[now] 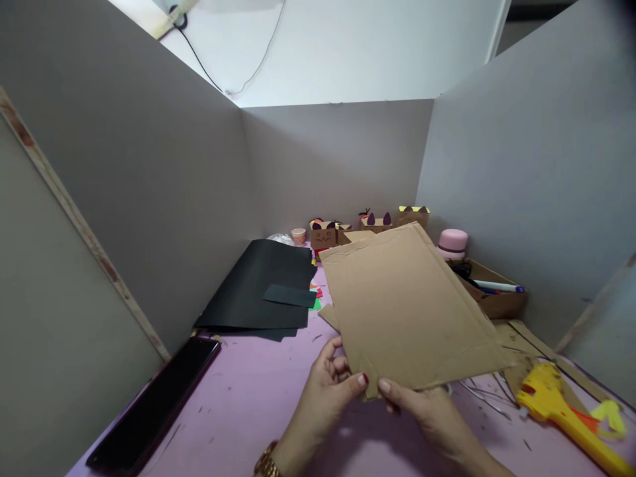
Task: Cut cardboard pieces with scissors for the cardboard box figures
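Observation:
A flat brown piece of cardboard (407, 311) is held tilted above the purple tabletop (238, 404). My left hand (330, 387) pinches its near left corner, thumb on top and fingers curled behind. Right beside it, my right hand (417, 404) grips the near edge, with the thumb on the face and the other fingers mostly hidden beneath. The cardboard hides part of the table behind it. To the right of my right hand lies a yellow glue gun (551, 397).
Black paper sheets (248, 285) and a dark phone (159, 404) lie on the left. Small cardboard boxes with drawn faces (324, 237) and a paper cup (299, 236) stand at the back. A pink-lidded container (452, 243) and a cardboard box with pens (501, 301) stand right. Grey partitions (342, 159) enclose the table.

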Action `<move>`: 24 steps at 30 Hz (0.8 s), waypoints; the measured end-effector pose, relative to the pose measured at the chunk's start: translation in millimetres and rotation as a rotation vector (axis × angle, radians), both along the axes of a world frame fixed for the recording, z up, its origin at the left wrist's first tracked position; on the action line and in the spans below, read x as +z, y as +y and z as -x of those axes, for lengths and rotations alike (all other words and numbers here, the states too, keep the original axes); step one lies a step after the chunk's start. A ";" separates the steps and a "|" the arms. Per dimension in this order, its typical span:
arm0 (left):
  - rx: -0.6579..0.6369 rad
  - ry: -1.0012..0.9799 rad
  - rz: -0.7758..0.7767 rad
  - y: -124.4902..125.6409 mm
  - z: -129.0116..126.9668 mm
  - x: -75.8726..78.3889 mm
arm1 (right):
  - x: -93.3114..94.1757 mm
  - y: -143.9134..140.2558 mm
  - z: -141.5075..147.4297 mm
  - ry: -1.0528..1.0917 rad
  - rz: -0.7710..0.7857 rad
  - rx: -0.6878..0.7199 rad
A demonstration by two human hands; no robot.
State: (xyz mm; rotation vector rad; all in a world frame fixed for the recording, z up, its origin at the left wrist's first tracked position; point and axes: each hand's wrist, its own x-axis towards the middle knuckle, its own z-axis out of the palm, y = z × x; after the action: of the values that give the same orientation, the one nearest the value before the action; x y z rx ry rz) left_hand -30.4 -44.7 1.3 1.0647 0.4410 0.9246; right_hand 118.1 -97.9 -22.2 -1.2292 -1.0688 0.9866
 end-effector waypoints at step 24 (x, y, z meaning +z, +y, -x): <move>0.099 -0.017 0.012 -8.3 -1.5 -2.4 | 1.9 -2.7 8.8 0.379 0.044 0.029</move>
State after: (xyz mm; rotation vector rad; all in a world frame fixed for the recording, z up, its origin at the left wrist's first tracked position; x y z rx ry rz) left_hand -28.9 -53.0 -1.1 1.0305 0.4881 1.0171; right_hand 109.3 -100.6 -20.4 -1.0104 -0.7719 1.2139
